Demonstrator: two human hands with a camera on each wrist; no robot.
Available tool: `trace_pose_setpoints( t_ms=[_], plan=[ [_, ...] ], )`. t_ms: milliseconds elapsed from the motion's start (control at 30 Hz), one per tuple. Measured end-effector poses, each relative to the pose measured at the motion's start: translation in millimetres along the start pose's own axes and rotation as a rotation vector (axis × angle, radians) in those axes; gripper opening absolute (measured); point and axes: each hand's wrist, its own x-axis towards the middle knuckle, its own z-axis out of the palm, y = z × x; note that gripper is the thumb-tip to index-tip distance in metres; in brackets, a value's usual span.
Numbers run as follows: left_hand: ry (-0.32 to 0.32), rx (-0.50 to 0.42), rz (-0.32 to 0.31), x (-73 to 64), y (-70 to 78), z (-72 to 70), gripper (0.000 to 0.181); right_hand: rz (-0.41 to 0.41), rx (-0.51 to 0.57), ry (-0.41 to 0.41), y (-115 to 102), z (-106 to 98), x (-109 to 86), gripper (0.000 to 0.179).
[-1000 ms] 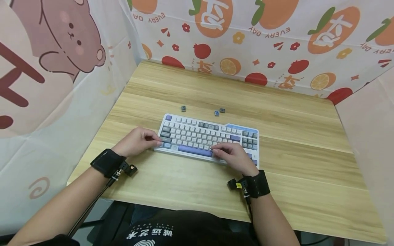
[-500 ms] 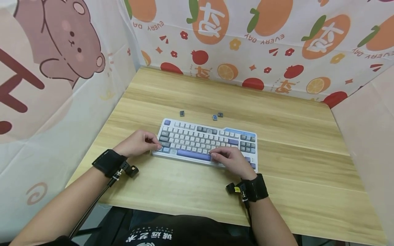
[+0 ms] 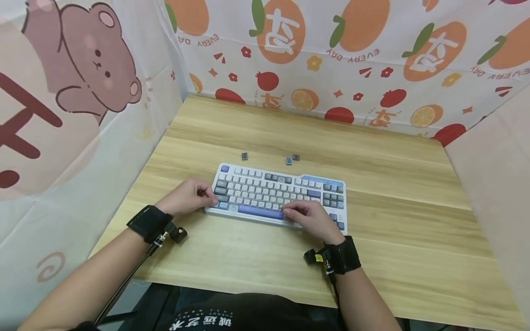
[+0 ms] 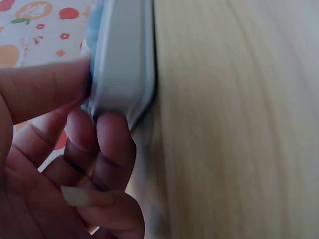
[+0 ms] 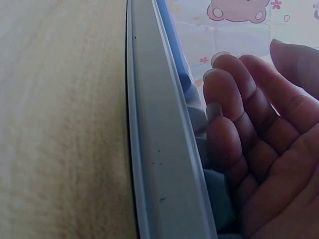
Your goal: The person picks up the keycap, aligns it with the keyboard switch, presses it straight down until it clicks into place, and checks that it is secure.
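A white keyboard (image 3: 265, 191) with white, grey, blue and purple keycaps lies on the wooden table. At its left front corner, my left hand (image 3: 188, 197) holds on with the thumb on top and the fingertips against the side; the left wrist view shows this hand (image 4: 75, 149) close up. My right hand (image 3: 312, 218) is over the front row of keys, by the right end of the purple space bar (image 3: 261, 212). From the right wrist, the fingers of this hand (image 5: 269, 129) look loosely bent beside the keys, with nothing visible in them.
Behind the keyboard lie three small loose keycap-like pieces: a dark one (image 3: 244, 156) on the left, a blue one (image 3: 288, 161) and another dark one (image 3: 296, 157) together. Printed cloth (image 3: 323, 69) hangs along the back and sides of the table (image 3: 397, 220).
The head view has tilted, so the table and keyboard sit slightly lower in it. Both hands keep nearly the same places on the keyboard.
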Motion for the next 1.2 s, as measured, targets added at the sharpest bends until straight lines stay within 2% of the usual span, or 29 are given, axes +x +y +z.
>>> trace_pose_setpoints(
  t_ms=[200,300,500,600,700,800,867,967,1067,1200],
  plan=[
    [-0.005,0.031,0.011,1.5,-2.6,-1.1,0.017,0.010,-0.024,0.010,18.8,1.9,5.4,0.022],
    [-0.010,0.076,-0.002,1.7,-1.5,-2.8,0.021,-0.006,-0.024,0.015,25.0,4.0,6.0,0.022],
    [-0.040,0.295,0.016,10.8,13.1,-14.7,0.028,-0.030,-0.010,0.035,24.2,4.0,4.0,0.025],
    [-0.084,0.420,0.017,16.9,26.0,-19.9,0.030,-0.024,-0.009,0.036,24.0,4.3,3.5,0.029],
    [-0.142,0.505,0.030,26.2,43.5,-26.1,0.027,-0.031,-0.010,0.029,24.5,5.3,4.5,0.031],
    [-0.153,0.539,0.071,48.5,63.5,-30.4,0.023,-0.040,-0.011,0.032,26.7,3.8,4.4,0.032],
    [-0.115,0.547,0.100,67.4,75.2,-34.0,0.020,-0.042,-0.007,0.038,26.9,2.9,4.7,0.031],
    [-0.033,0.551,0.106,99.5,86.8,-36.3,0.016,-0.038,0.006,0.054,27.2,1.7,4.8,0.029],
    [0.005,0.589,0.073,129.0,88.2,-34.7,0.017,-0.035,0.015,0.055,27.9,2.1,5.2,0.028],
    [-0.003,0.655,0.030,156.6,81.2,-29.6,0.022,-0.041,0.015,0.041,28.4,4.4,5.8,0.029]
  ],
)
